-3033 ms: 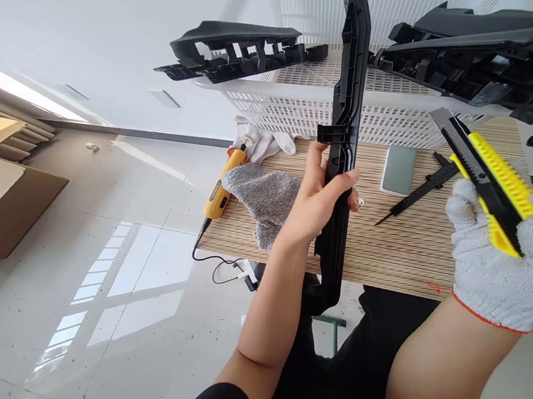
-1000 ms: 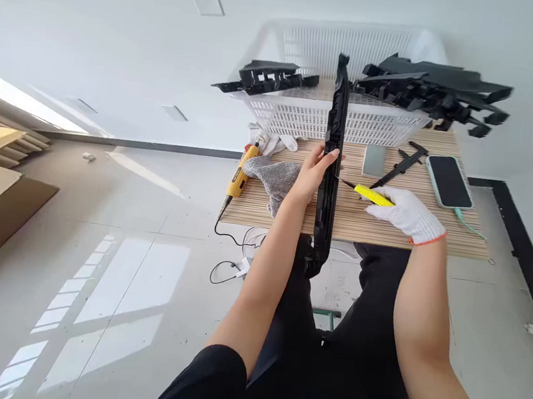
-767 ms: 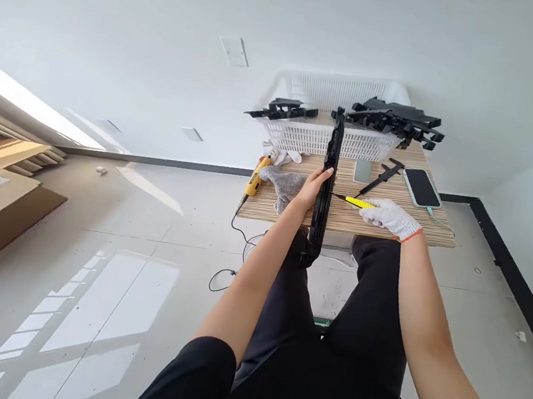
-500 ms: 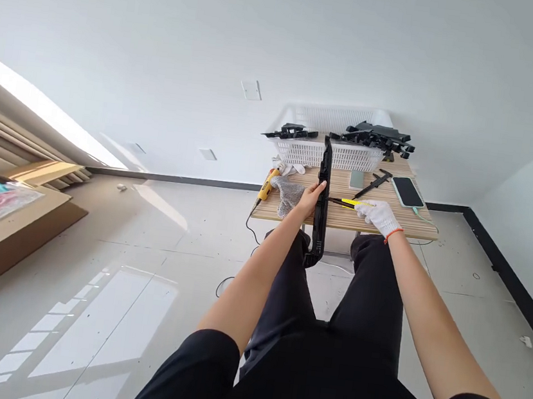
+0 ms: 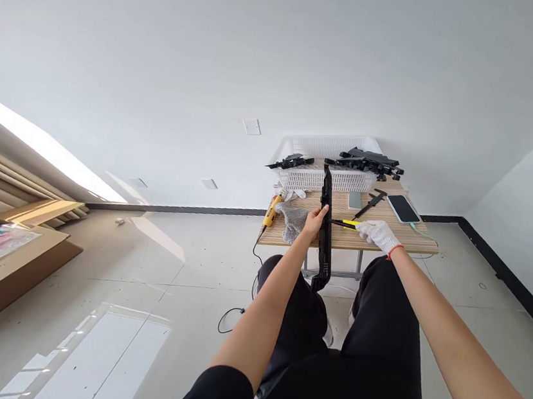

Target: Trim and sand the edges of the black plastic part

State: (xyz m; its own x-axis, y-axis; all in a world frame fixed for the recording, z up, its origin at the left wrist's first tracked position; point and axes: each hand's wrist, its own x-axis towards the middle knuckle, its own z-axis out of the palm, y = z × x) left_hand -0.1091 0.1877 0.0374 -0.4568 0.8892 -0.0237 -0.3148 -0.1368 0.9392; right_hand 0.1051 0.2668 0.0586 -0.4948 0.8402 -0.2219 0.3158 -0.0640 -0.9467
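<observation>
A long black plastic part stands lengthwise across the table's front edge, its lower end hanging over my legs. My bare left hand is closed round its middle. In a white glove, my right hand is wrapped round a yellow-handled tool. The tool's dark, narrow end points left and meets or nearly meets the part's right side. A grey cloth lies just left of my left hand, beside a yellow corded tool.
Behind the part, a white basket holds several black parts. A phone with a cable, black calipers and a small grey-green block lie on the table. An open cardboard box is at the left.
The view has shifted, so the table and basket appear lower. The black part leans a little more in view. Both hands keep their holds.
</observation>
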